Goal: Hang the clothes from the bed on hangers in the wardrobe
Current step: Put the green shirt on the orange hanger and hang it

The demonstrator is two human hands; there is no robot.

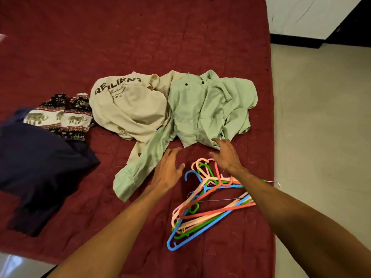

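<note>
Maroon quilted bedspread (140,47) with the clothes dumped mid-bed: a crumpled pale green shirt (200,109) partly over a cream top (128,105) with dark lettering, then an elephant-print piece (60,115) and a navy garment (40,157) off to the left. A tangle of coloured plastic hangers (204,207) lies just below the green shirt, near the bed's right edge. Both hands are empty, fingers spread loose: the left hand (166,171) hovers beside the shirt's sleeve, and the right hand (226,155) has its fingertips at the hem.
</note>
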